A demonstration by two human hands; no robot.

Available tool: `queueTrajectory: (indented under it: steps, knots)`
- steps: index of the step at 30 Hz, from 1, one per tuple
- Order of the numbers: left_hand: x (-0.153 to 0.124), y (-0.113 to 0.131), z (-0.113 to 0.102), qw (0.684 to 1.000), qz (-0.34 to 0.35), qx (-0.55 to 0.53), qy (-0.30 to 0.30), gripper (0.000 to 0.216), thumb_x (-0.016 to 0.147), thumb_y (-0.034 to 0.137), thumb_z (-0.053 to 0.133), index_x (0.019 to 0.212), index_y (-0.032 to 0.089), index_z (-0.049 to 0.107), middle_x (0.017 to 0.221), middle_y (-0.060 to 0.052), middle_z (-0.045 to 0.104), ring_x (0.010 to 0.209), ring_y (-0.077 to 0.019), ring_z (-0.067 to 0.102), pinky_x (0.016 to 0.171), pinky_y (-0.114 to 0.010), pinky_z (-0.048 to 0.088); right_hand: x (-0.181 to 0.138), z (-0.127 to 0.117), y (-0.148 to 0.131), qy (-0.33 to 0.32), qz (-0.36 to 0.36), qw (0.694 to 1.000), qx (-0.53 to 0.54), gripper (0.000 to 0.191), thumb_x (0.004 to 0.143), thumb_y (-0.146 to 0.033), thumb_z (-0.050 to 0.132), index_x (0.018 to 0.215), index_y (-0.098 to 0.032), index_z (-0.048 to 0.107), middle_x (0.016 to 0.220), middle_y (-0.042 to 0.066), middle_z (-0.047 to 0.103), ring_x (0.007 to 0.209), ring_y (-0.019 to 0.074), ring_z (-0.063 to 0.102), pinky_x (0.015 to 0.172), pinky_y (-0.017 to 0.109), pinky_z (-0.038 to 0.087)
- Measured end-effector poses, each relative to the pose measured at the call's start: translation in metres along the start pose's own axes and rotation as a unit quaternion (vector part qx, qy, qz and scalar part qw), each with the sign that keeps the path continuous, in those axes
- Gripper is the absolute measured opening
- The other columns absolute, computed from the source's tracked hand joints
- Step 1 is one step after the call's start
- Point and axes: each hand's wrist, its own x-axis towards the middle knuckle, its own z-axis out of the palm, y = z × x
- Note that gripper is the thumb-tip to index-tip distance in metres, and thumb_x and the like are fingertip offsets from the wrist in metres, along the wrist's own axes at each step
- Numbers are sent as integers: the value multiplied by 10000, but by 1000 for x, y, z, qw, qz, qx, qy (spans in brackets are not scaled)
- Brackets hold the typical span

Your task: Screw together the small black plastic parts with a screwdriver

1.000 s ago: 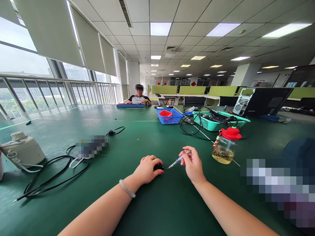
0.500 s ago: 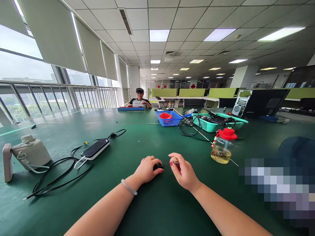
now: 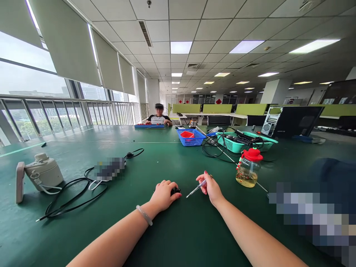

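Observation:
My left hand (image 3: 163, 194) rests on the green table (image 3: 178, 230), its fingers curled over a small black object (image 3: 175, 191). My right hand (image 3: 210, 188) pinches a slim clear-handled screwdriver (image 3: 196, 188) just right of it. The screwdriver's metal tip points down and left toward the black object, a little short of it. A pale bracelet (image 3: 144, 215) circles my left wrist.
A glass jar with a red lid (image 3: 248, 167) stands right of my hands. A phone on black cables (image 3: 109, 167) and a white appliance (image 3: 41, 173) lie left. Blue (image 3: 190, 138) and teal (image 3: 244, 142) baskets sit farther back. Another person (image 3: 159, 115) sits at the far end.
My right hand turned the screwdriver end-on toward me, then swung it back so its tip points left at the black object. The left hand stayed put. The camera tilted up slightly.

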Motion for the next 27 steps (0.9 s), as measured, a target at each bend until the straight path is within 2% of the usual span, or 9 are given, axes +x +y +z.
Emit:
queueTrajectory:
  steps: [5, 12, 16, 20, 24, 27]
  knots:
    - [-45, -32, -24, 1000, -23, 11, -17, 272, 845, 487, 550, 1000, 273, 618, 993, -34, 652, 994, -233, 555, 899, -390, 422, -2, 3, -1, -5, -2, 1000, 19, 578, 753, -731, 529, 668, -170, 639, 506, -58, 423, 335, 62, 343, 320, 210, 261]
    - [-111, -106, -74, 977, -190, 95, 24, 404, 853, 547, 440, 1039, 238, 623, 1017, -77, 682, 993, -281, 582, 845, -391, 449, -2, 3, -2, 18, -5, 1000, 16, 553, 735, -709, 571, 630, -170, 639, 491, -55, 412, 338, 62, 343, 316, 215, 257]
    - [-135, -135, -97, 950, -256, 176, 31, 489, 835, 594, 404, 1027, 204, 628, 982, -116, 704, 1011, -343, 600, 832, -438, 452, 0, 1, -2, 31, -3, 999, 17, 562, 728, -715, 580, 626, -166, 641, 497, -55, 412, 334, 57, 338, 311, 215, 247]
    - [-153, -150, -110, 927, -296, 225, 51, 496, 830, 609, 372, 944, 204, 635, 874, -133, 712, 970, -370, 618, 813, -461, 457, 1, 0, 0, 35, 3, 999, 15, 569, 721, -723, 587, 625, -165, 637, 499, -52, 414, 339, 61, 349, 311, 214, 247]
    - [-160, -154, -113, 922, -320, 210, 64, 495, 841, 603, 355, 894, 200, 638, 895, -165, 712, 1002, -390, 604, 791, -464, 457, 1, -1, 1, 35, 5, 999, 17, 577, 722, -731, 582, 630, -164, 642, 503, -51, 413, 348, 61, 346, 321, 214, 242]
    - [-159, -155, -113, 922, -328, 192, 70, 481, 828, 618, 384, 857, 212, 640, 906, -148, 716, 1004, -383, 598, 787, -449, 454, 1, -2, 1, 35, 6, 999, 14, 577, 732, -729, 575, 635, -165, 648, 512, -47, 422, 353, 63, 355, 324, 216, 251]
